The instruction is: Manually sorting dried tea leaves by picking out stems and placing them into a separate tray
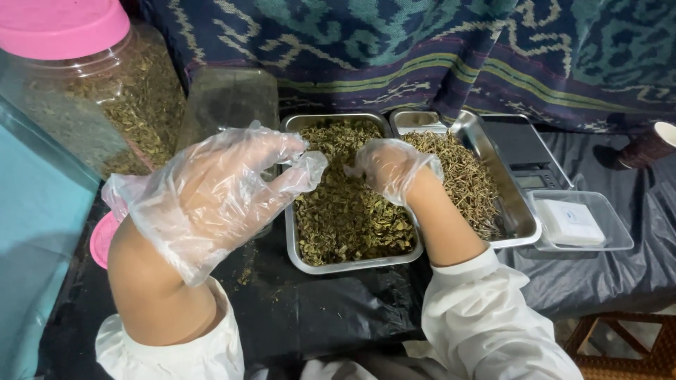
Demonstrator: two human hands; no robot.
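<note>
Table w/ black plastic sheet [331,309]. Landmark: steel tray of dried leaves [348,264], centre. Right, touching: 2nd steel tray [517,218], tilted. Beyond that: clear lid [612,236], black scale [524,151]. Left: clear jar [229,98], pink lid [102,239], big pink-capped jar [91,91].

Left hand [218,193], right hand [389,167]: thin clear crinkled plastic gloves. Steel tray [352,264]: shiny metal, holding dry rough leaf flakes [345,211]. Beside tray: clear plastic jar [120,98], glossy pink lid [60,24]. Tabletop [317,309]: glossy black plastic sheet.
</note>
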